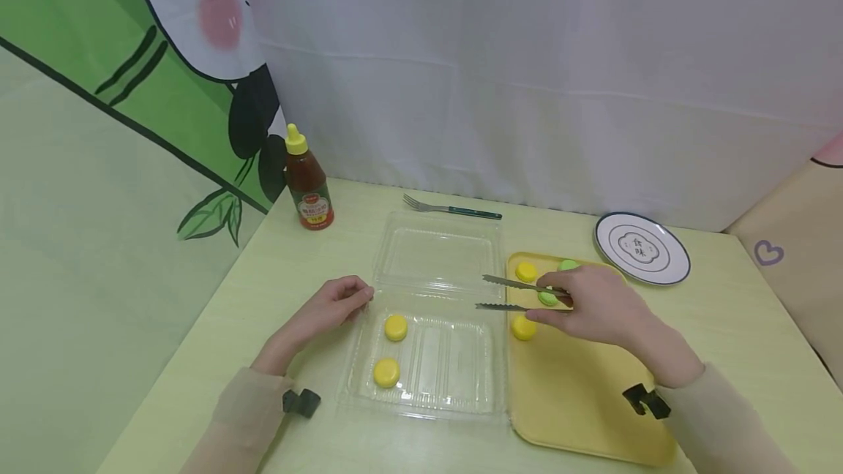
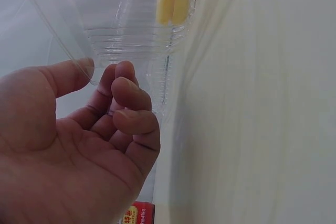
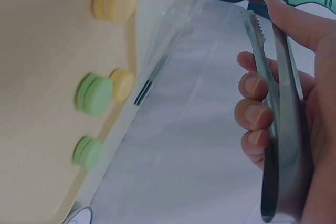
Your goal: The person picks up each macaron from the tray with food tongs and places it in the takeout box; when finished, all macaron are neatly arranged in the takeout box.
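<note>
first, at far left, a sauce bottle (image 1: 312, 200) with a yellow cap stands upright near the far edge of a pale surface (image 1: 260, 291). nearer the person, the left hand (image 1: 329, 307) is at the left side of an open clear box (image 1: 454, 371), its thumb touching the plastic edge, its fingers loosely bent; whether it pinches that edge i cannot tell. the box's lid (image 1: 441, 254) lies back on the far side, with a fork (image 1: 470, 211) beyond it; two yellow macarons (image 1: 396, 328) sit along the left of the near half. just right of the box, a yellow tray (image 1: 573, 386) runs lengthwise away from the person. in its far-left part, two green macarons (image 3: 98, 97) and two further yellow macarons (image 1: 524, 328) sit clustered, close beside and below the right hand (image 1: 596, 302), much the nearer of the two hands. it is curled round metal tongs (image 3: 294, 177), their arms parted, nothing between them. the tongs point leftward, across the tray's length, and their toothed tips (image 1: 497, 306) overshoot the macarons toward the box; any pick would seem to need them drawn rightward and down. farthest right, a round plate (image 1: 642, 249) lies behind the tray.
</note>
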`<state>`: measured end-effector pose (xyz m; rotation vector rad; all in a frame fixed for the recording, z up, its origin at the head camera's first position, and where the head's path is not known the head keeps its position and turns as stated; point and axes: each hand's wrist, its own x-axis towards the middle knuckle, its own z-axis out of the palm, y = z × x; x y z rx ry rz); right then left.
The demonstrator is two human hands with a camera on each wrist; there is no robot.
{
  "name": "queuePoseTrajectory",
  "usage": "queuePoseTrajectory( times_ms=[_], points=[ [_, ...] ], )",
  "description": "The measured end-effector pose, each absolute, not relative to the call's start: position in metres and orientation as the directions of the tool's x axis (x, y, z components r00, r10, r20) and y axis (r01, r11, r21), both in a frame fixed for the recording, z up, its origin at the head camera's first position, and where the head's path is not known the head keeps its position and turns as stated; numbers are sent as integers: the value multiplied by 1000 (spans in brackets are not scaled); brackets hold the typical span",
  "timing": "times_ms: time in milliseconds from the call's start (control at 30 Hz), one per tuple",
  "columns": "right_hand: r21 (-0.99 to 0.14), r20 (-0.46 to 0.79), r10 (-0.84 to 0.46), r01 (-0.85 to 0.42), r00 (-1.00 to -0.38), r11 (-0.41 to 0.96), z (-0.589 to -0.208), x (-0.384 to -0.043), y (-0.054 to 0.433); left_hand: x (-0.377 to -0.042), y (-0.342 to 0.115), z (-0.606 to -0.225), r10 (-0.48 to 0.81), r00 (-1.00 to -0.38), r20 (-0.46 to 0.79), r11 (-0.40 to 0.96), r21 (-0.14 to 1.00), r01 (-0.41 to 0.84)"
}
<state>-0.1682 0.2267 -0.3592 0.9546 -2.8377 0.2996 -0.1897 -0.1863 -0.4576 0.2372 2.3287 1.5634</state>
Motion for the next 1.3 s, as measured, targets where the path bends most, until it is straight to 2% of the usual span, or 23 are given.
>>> queuePoseTrajectory(
  times_ms=[167, 400, 933, 1300],
  points=[
    [-168, 199, -564, -595, -802, 786, -363, -165, 250, -189, -185, -457, 311, -933, -183, 387, 920, -52],
    [-130, 219, -540, -572, -813, 810, -372, -157, 276, -190, -185, -456, 307, -932, -190, 390, 919, -59],
    [-122, 64, -539, -543, -840, 831, -388, -155, 289, -188, -185, -456, 324, -930, -171, 383, 923, -36],
    [-119, 3, -567, -563, -824, 818, -389, -160, 286, -188, -186, -458, 319, -931, -177, 387, 921, -43]
  ],
)
